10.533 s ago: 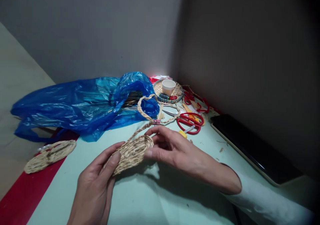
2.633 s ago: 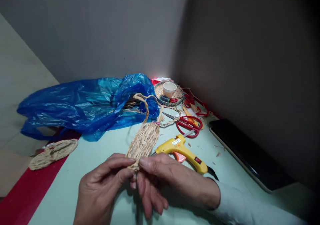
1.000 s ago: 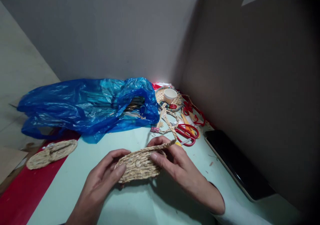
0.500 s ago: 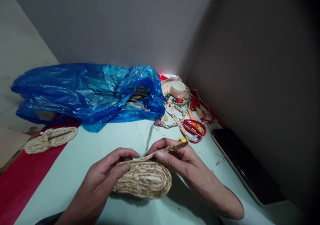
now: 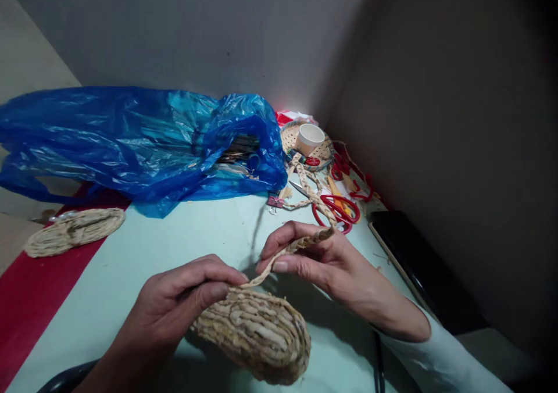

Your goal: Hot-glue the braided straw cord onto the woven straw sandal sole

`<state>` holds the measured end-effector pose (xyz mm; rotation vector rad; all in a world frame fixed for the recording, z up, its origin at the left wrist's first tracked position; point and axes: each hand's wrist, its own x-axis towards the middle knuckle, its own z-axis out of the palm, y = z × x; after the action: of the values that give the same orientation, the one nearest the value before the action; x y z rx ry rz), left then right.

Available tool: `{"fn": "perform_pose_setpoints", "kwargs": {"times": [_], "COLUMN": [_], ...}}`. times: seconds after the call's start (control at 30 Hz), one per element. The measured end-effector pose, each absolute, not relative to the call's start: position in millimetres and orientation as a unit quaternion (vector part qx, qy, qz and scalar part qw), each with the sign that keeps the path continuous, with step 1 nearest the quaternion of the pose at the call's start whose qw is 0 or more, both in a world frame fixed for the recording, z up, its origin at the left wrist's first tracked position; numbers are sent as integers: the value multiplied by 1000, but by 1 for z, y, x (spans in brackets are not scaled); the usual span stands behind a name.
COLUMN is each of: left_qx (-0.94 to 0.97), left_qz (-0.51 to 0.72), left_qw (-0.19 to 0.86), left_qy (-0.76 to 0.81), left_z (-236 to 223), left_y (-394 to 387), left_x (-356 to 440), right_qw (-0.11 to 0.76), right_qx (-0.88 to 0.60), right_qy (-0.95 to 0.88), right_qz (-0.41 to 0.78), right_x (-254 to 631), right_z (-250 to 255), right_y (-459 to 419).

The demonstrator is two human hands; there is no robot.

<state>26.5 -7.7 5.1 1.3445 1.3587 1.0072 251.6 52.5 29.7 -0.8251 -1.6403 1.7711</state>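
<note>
An oval coiled sole of braided straw (image 5: 261,335) hangs tilted below my left hand (image 5: 183,300), which pinches its upper left edge between thumb and fingers. From that edge a loose straw braid (image 5: 300,245) runs up to the right. My right hand (image 5: 322,259) holds this braid between thumb and fingers, a short way from the coil. Beyond the right hand the braid bends back toward the red-handled scissors (image 5: 337,213). The left fingers hide part of the coil's left end.
A large blue plastic bag (image 5: 143,143) lies along the back. At left rests another straw sole (image 5: 76,230). A white cup (image 5: 310,137) stands on a woven tray (image 5: 288,134); a pink binder clip (image 5: 275,202) lies in front. A black phone-like device (image 5: 427,271) is at right.
The coil has dropped at its right end and tilted, opening a gap below the braid. My right hand has lifted the braid slightly away. The camera view has shifted, too.
</note>
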Motion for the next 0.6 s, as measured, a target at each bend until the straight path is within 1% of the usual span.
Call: {"fn": "perform_pose_setpoints", "kwargs": {"times": [0.17,0.3,0.47,0.6], "left_qx": [513,549,570,570], "left_qz": [412,426,429,419], "left_qw": [471,452,429,429], "left_qy": [588,559,554,561], "left_z": [1,2,0,-1], "left_y": [-8,-10,-13,-15], "left_x": [26,27,26,28], "right_qw": [276,278,250,252], "right_qx": [-286,-255,-237,-238], "right_qy": [-658,-699,-760,-744], "right_qz": [640,607,551,571], "right_x": [254,254,256,256], "right_z": [33,35,33,30], "right_y": [53,54,56,57]}}
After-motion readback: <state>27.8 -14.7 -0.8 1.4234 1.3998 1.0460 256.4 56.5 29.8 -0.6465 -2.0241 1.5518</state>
